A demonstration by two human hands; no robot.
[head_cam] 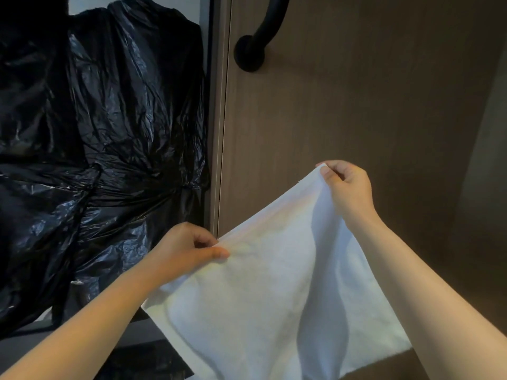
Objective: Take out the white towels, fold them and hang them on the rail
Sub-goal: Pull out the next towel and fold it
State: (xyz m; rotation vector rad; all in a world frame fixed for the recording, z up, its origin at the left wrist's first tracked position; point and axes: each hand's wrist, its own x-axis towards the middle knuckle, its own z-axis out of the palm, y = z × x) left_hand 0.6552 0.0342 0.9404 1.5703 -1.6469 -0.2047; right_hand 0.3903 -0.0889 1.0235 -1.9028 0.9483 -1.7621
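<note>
Towel (274, 292) status: white, held up before the brown wooden panel (356, 105). My left hand (189, 250) pinches one upper corner; my right hand (345, 187) pinches the other, higher. Black plastic bags (96, 133) sit left; black rail (263, 31) above.

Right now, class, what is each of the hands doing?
Left hand: closed, pinching the lower top corner of the white towel.
Right hand: closed, pinching the towel's raised upper corner.
</note>
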